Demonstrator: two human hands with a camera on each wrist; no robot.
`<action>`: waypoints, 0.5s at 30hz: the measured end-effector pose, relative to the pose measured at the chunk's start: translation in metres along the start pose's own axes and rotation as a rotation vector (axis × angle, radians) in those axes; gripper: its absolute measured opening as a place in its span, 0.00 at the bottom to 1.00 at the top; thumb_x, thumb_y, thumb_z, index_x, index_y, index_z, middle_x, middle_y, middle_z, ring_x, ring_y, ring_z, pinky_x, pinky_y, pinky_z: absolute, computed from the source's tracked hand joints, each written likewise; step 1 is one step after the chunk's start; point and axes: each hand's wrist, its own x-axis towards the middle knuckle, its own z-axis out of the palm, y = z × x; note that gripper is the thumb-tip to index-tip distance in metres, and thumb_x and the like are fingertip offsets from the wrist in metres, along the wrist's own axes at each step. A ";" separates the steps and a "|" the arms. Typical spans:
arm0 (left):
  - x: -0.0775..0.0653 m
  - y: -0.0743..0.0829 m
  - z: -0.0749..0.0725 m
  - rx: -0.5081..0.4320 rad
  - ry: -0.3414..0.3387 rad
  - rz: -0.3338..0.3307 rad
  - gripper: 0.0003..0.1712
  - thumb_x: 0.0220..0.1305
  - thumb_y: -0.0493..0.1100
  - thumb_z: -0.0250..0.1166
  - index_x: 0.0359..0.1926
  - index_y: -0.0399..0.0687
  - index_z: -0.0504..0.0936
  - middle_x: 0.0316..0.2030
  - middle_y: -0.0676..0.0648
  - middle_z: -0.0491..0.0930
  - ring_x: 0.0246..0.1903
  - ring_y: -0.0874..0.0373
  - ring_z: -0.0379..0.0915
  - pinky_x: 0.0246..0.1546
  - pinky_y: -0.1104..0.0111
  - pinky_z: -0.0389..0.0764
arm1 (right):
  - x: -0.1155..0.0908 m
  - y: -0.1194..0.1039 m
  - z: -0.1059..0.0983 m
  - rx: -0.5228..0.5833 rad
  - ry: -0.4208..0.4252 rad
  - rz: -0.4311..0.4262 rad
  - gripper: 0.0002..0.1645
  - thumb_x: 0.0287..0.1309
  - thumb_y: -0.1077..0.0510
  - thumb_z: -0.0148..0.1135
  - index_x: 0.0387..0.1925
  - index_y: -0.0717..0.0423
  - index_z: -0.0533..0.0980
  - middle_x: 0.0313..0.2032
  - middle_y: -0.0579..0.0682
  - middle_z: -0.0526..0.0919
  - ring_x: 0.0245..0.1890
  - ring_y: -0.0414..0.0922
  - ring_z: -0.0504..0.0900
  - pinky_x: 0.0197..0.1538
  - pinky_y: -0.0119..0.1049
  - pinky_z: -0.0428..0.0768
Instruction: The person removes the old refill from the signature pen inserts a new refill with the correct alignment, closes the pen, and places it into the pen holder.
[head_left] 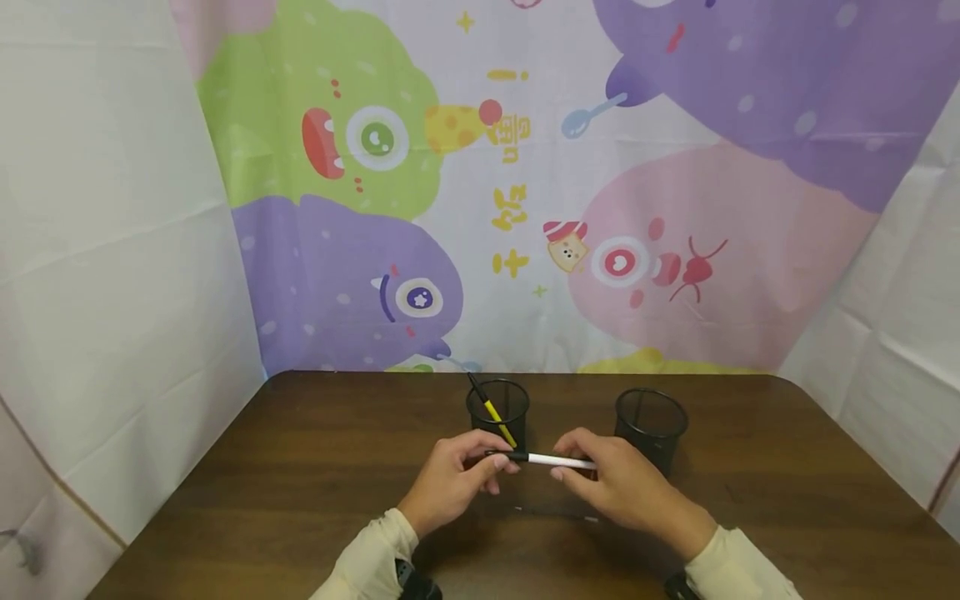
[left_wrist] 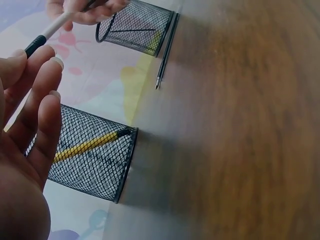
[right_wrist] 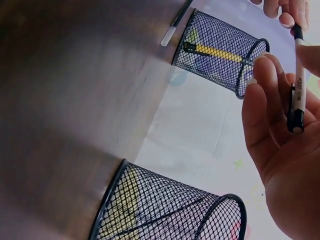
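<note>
A pen (head_left: 558, 460) with a white barrel and black grip lies level between both hands. My left hand (head_left: 450, 483) pinches its black end between thumb and forefinger, the other fingers loosely bent. Around the white barrel, my right hand (head_left: 633, 487) holds the clip end with thumb and fingers; the black clip and end cap show in the right wrist view. Below the hands, a thin dark pen refill (left_wrist: 167, 50) with a metal tip lies on the table; its other end is pale.
Behind the left hand stands a black mesh pen cup (left_wrist: 95, 175) with a yellow-and-black pen (head_left: 491, 410) leaning in it. A second mesh cup (head_left: 656, 450) stands behind the right hand. The brown wooden table (head_left: 300, 467) meets a cartoon-printed cloth (head_left: 510, 325) at the back.
</note>
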 end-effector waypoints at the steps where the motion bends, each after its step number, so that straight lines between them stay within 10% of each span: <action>1: 0.000 0.000 0.000 0.000 -0.001 -0.004 0.05 0.69 0.31 0.62 0.44 0.38 0.82 0.34 0.41 0.87 0.21 0.50 0.78 0.27 0.59 0.85 | 0.000 0.000 0.000 -0.003 0.003 0.000 0.10 0.62 0.55 0.71 0.41 0.43 0.76 0.28 0.31 0.78 0.23 0.31 0.74 0.27 0.29 0.76; 15: 0.002 -0.026 -0.002 -0.035 -0.013 -0.014 0.06 0.70 0.37 0.64 0.46 0.43 0.82 0.36 0.44 0.88 0.22 0.52 0.79 0.28 0.60 0.85 | 0.001 -0.001 -0.001 -0.035 0.008 -0.010 0.03 0.64 0.55 0.68 0.35 0.44 0.80 0.26 0.32 0.75 0.21 0.30 0.70 0.26 0.28 0.73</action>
